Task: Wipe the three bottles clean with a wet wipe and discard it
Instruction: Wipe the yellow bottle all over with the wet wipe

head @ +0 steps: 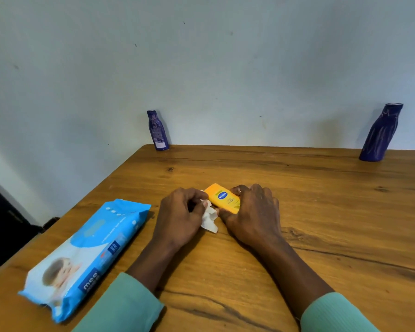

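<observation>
Yellow bottle lies flat, gripped by right hand; left hand clutches wipe

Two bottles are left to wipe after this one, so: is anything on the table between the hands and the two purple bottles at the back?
Nothing visible. Bare wood runs from the left hand and right hand to both purple bottles. The wipes pack lies off to the left, clear of both paths.
</observation>
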`<state>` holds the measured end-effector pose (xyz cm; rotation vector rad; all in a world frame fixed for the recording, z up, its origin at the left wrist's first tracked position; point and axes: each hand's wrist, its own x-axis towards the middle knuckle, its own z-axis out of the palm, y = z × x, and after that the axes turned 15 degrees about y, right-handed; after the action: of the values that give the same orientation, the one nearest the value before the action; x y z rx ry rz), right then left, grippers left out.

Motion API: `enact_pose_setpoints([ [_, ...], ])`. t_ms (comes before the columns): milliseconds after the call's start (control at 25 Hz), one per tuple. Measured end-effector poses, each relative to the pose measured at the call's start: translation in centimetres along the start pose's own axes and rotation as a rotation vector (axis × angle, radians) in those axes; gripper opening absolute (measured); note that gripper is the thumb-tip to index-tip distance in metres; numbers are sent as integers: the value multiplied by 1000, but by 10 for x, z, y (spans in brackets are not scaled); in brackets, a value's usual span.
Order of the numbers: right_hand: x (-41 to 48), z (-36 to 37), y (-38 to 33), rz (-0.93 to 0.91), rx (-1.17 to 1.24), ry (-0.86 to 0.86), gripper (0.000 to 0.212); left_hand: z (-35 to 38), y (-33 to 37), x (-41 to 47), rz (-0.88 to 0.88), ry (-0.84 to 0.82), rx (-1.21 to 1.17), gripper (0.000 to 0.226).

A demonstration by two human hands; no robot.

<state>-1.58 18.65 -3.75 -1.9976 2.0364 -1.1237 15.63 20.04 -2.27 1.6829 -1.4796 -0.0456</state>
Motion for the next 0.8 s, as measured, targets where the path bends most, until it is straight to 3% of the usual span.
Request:
enact_pose_setpoints([
  [120, 2, 3, 2, 7, -1, 3, 73, -3, -4, 12, -75, 16, 217, 62],
  [200, 1, 3, 2, 8, -2, -5, 74, -6, -7, 14, -112, 17, 334, 71],
  [360, 2, 2, 3, 4, -6, -3, 74, -7, -4, 15, -103, 120, 210, 41],
  [480, 1, 5, 3, -2, -5, 17, 73, -5, 4, 14, -12, 206, 34, 36],
  [800, 0, 5, 4, -2, 12, 46, 58, 18, 16, -3, 338, -25, -45, 25],
])
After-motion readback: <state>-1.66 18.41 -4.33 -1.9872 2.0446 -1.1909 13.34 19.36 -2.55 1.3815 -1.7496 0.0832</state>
